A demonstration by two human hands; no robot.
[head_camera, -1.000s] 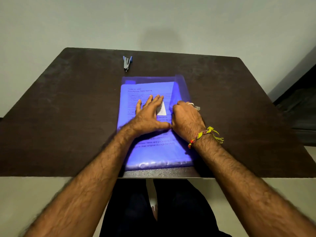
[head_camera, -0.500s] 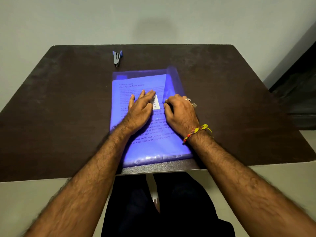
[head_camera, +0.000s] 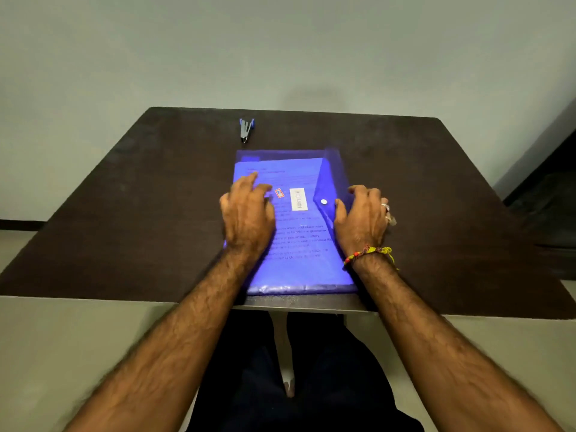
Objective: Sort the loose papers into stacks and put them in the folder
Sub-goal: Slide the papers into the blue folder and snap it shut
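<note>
Closing the folder (head_camera: 299,269), papers (head_camera: 296,241) already inside.
Both hands, left (head_camera: 247,216) and right (head_camera: 363,218), hover loose-fingered, gripping nothing; next, checking the snap (head_camera: 324,201) probably.

A folder (head_camera: 296,269) is lying on the surface (head_camera: 124,232), roughly midway between its left and right edges, with its near edge right at the surface's near edge. Printed papers (head_camera: 296,241) are sitting inside it. The folder's flap (head_camera: 327,194) is lying folded over its right side, the snap button (head_camera: 324,201) sitting on the flap, just right of a label (head_camera: 298,199) and a smaller sticker (head_camera: 279,193). The left hand (head_camera: 247,213) is resting over the folder's left part, the right hand (head_camera: 363,216) over its right edge, beside the flap. Behind the folder, toward the far left, a staple remover (head_camera: 246,130) is lying apart from it.
</note>
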